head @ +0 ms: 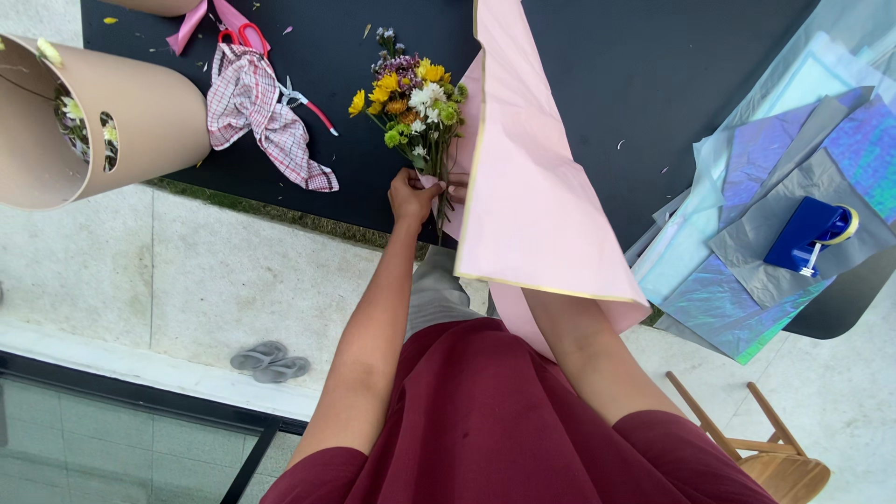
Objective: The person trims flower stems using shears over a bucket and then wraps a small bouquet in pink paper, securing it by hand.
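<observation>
Black matte table (597, 84), outdoors on pale stone paving; a dark glass panel runs along the floor's lower left. Pair of grey sandals (269, 362) on the paving, wooden chair (765, 448) at lower right.

Left hand (411, 198) clenched round the stems of a small bouquet (415, 103) at the table's near edge; the flowers are yellow, white, green and purple, heads pointing toward the far edge. Right hand (457, 189) mostly hidden under a pink wrapping sheet (532, 187) with a thin gold border; fingers touch the stems, grip cannot be told. The sheet is matte, creased, draped off the near edge over the right forearm.

Far left of table: red-handled scissors (243, 35), red-white checked cloth (261, 117) crumpled, small pruners (303, 101) beside it. Tan cardboard cylinder box (112, 117) with oval cut-outs overhangs the left corner.

Right edge: stack of iridescent and grey film sheets (775, 187), glossy, with a blue tape dispenser (807, 233) on top.
</observation>
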